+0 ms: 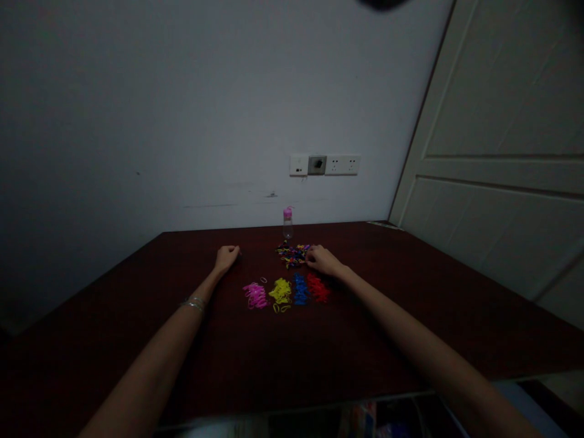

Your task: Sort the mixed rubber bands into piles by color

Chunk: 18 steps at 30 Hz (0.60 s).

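Small rubber bands in mixed colours form a loose pile (pixel 292 254) near the middle of the dark red table. At the pile's right edge, my right hand (pixel 323 261) touches the bands with curled, closed fingers; what they pinch is hidden. My left hand (pixel 227 258) rests on the table left of the pile, fingers closed, with a faint pinkish speck at the tips too small to name. Closer to me lie sorted heaps side by side: pink bands (pixel 255 295), yellow bands (pixel 281 291), blue bands (pixel 300 289) and red bands (pixel 318 288).
Behind the mixed pile stands a small clear bottle (pixel 287 229) with a pink cap. The table (pixel 274 359) meets a pale wall bearing a socket panel (pixel 325 165). A white panelled door (pixel 493 164) rises at the right. Under the front edge, various items show dimly.
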### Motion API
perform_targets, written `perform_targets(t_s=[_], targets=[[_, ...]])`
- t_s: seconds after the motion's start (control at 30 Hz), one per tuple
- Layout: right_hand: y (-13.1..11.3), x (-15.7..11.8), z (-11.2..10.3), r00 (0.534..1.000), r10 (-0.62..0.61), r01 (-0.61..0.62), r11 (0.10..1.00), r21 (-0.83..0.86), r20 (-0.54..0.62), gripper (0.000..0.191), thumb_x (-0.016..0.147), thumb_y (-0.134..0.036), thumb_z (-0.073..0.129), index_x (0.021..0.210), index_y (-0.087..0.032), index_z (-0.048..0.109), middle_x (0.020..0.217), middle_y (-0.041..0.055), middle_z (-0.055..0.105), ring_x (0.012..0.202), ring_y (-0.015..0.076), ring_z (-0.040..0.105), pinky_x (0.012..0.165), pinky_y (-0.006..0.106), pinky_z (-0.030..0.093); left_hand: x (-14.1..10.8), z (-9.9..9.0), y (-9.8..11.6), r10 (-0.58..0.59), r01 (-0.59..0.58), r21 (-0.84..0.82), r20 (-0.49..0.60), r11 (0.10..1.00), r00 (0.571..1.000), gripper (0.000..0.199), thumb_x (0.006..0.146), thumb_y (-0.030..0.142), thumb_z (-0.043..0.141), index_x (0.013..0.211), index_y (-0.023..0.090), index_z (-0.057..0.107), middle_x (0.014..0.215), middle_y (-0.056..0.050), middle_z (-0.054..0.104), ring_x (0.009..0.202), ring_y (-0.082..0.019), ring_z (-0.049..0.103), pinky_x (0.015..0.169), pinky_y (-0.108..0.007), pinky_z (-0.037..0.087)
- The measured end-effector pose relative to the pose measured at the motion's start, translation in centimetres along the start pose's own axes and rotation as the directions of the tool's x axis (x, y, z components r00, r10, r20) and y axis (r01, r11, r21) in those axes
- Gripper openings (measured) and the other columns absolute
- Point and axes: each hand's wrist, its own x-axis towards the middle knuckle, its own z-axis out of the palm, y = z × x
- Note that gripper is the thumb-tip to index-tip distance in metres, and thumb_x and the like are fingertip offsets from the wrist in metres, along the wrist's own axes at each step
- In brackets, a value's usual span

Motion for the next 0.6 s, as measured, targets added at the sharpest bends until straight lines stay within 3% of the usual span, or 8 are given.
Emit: perform_targets(t_s=[0.3,0.47,0.6], targets=[[-0.42,0.1,-0.35,1.0,-0.014,0.012,0.997,-0.081,-0.028,0.021,0.088,-0.025,0.045,0.087,-0.017,0.065,0.102,0.0105,0.06,0.095,0.0202,0.052,0.081,0.029,0.041,0.47,0.31,-0.73,0.032,-0.032,0.017,0.009,0.999,0.999,0.034,0.074,0.036,0.043,0.063,0.015,0.067,0.062,-0.004,0.065,0.06,-0.017,0.057,0.059,-0.025,0.038],[-0.11,0.09,-0.59,0.998,-0.011,0.01,1.0,-0.028,-0.061,0.017,0.086,-0.023,0.05,0.087,-0.018,0.066,0.104,0.0097,0.06,0.097,0.0196,0.053,0.085,0.029,0.04,0.38,0.3,-0.53,0.022,-0.022,0.025,0.001,0.999,1.0,0.033,0.074,0.035,0.044,0.063,0.015,0.068,0.061,-0.004,0.065,0.061,-0.017,0.058,0.059,-0.024,0.039],[0.37,0.0,-0.52,1.0,-0.022,0.022,0.999,0.038,-0.021,0.011,0.079,-0.023,0.058,0.082,-0.019,0.068,0.108,0.0091,0.059,0.101,0.0222,0.052,0.088,0.03,0.04,0.11,0.19,-0.2,0.014,-0.014,0.009,0.001,1.0,1.0,0.031,0.074,0.034,0.045,0.061,0.016,0.067,0.061,-0.004,0.065,0.063,-0.018,0.059,0.06,-0.024,0.039]])
